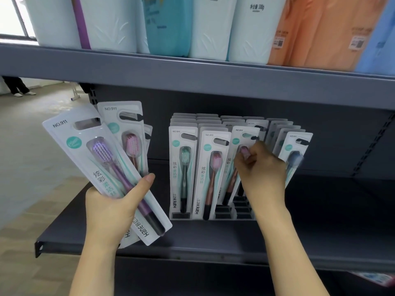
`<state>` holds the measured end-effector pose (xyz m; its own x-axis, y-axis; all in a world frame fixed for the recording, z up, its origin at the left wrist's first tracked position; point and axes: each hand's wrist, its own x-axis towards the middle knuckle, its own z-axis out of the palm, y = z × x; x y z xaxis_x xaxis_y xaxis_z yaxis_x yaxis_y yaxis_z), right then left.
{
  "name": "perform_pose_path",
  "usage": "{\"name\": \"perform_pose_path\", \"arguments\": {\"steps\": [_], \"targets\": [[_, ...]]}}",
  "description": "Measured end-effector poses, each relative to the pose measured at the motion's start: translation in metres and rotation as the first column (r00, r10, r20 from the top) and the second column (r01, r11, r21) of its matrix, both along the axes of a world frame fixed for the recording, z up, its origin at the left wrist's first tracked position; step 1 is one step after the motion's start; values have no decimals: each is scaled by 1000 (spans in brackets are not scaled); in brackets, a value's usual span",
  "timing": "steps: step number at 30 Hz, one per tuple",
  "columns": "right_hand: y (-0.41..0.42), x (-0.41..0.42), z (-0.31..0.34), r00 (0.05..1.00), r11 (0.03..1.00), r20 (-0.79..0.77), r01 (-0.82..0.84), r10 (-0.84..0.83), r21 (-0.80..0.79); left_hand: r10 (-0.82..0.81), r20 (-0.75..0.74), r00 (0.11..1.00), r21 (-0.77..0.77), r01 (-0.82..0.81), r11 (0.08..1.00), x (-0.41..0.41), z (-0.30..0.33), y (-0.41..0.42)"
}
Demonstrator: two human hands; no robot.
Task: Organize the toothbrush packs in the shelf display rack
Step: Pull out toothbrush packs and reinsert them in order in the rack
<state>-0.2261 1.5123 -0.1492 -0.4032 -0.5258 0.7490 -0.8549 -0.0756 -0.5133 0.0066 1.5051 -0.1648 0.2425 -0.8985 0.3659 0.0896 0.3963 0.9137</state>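
Fingers of my left hand (111, 207) curl around a fanned bundle of toothbrush packs, thumb pressed across the front of the purple-brush pack (102, 167), which tilts up and to the left; a pink-brush pack (128, 133) sits behind it, and the edge of at least one more shows further back. Left forearm comes up from the bottom of the view, just ahead of the dark shelf's (192, 242) front lip. My right hand (261, 167) reaches further in, wrist raised, fingers bent and pinching the upper part of a pack with a pink brush (239, 144) that leans in the third column of the grey slotted rack (224, 216). Fingertips cover its brush head; lower handle visible below my palm. Rack stands on the shelf and holds upright packs in rows: green-brush pack (183, 165) at front left, copper-handled pack (211, 174) beside it, blue-brush pack (294, 154) at far right, partly blurred. Front slots of the third column show empty dividers. Overhead, the upper shelf (192, 69) carries white, teal and orange wrapped packages (213, 26).
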Motion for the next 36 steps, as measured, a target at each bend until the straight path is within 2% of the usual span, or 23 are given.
{"name": "perform_pose_path", "arguments": {"steps": [12, 16, 21, 27, 36], "targets": [[-8, 3, 4, 1000, 997, 23, -5, 3, 83, 1, -6, 1000, 11, -1, 1000, 1, -1, -1], [-8, -4, 3, 999, 1000, 39, 17, -18, 18, 6, -7, 1000, 12, -6, 1000, 3, -2, -1], [-4, -6, -4, 991, 997, 137, 18, -8, -78, 12, -2, 1000, 18, -12, 1000, 2, -2, -3], [-6, -7, -6, 980, 997, 196, -34, 47, -71, 29, 8, 1000, 38, -29, 999, 3, -1, -3], [-12, -4, -3, 997, 1000, 73, -4, 6, -25, 34, 7, 999, 19, -34, 999, 2, 1, -3]]}}
